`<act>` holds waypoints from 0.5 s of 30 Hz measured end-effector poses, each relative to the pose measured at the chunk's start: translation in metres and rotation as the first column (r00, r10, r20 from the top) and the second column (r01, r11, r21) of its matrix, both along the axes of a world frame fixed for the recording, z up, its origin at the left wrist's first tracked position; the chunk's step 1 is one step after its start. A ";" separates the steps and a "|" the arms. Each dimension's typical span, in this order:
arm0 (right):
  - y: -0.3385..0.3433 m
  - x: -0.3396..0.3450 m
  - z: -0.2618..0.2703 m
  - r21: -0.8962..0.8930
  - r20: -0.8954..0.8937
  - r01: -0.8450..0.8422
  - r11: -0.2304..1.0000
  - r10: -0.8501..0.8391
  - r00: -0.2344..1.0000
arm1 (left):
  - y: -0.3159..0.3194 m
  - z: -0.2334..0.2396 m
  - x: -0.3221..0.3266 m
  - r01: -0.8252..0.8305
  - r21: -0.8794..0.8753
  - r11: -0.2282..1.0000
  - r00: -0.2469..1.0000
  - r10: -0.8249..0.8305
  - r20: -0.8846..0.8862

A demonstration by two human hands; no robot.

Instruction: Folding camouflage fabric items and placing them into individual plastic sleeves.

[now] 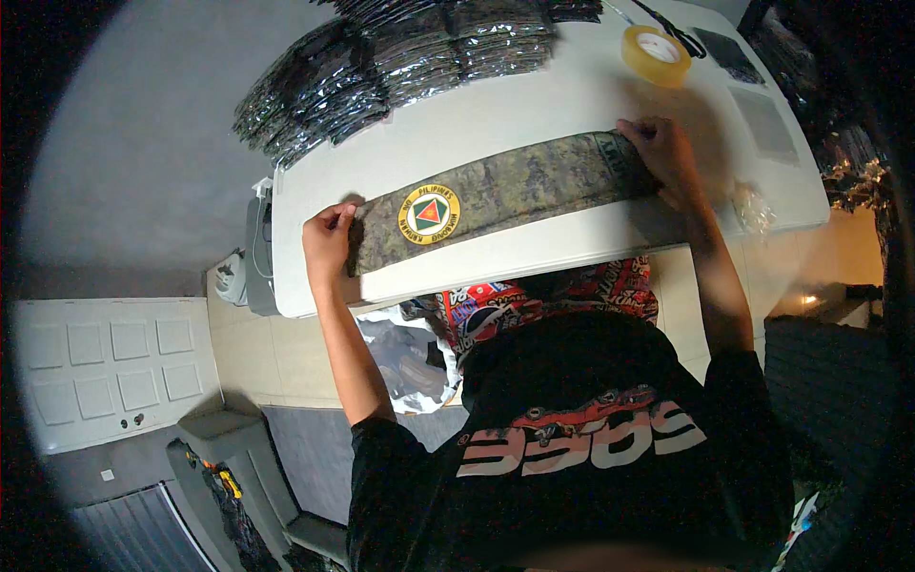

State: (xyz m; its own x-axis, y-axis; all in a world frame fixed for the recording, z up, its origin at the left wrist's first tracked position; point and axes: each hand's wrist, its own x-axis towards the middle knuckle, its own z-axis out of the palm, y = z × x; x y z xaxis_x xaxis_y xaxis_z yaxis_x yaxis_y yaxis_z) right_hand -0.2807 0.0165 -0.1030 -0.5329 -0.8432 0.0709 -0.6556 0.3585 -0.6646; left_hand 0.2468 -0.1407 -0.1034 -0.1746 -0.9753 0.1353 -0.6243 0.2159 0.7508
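A long strip of camouflage fabric (pixel 500 189), with a round yellow-rimmed emblem (pixel 429 214) near its left end, lies stretched over the front part of the white table (pixel 572 93). My left hand (pixel 329 239) pinches its left end between thumb and fingers. At the other end, my right hand (pixel 661 150) grips the upper corner beside some dark lettering. The fabric looks flat, and its right end is partly hidden by my right hand and its shadow.
Stacks of glossy plastic-wrapped packs (pixel 422 64) cover the table's far left. A roll of yellowish tape (pixel 656 56) and dark-handled scissors (pixel 679 36) lie at the far right. Dark and grey flat pieces (pixel 763 125) and crumpled clear plastic (pixel 752 207) rest along the right side. Bags stand below the front edge.
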 end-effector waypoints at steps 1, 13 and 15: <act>0.000 0.002 -0.003 -0.045 0.021 0.003 0.999 -0.002 1.000 | 0.001 -0.001 0.000 0.001 0.000 1.000 1.000 -0.001 0.001; -0.006 0.002 -0.023 -0.123 -0.226 0.045 0.991 -0.072 0.971 | 0.026 0.000 -0.017 -0.196 -0.187 0.963 0.961 0.227 0.160; -0.007 0.008 -0.018 -0.104 -0.324 0.032 0.994 -0.065 0.944 | 0.026 -0.011 -0.015 -0.166 -0.398 0.902 0.966 0.230 0.116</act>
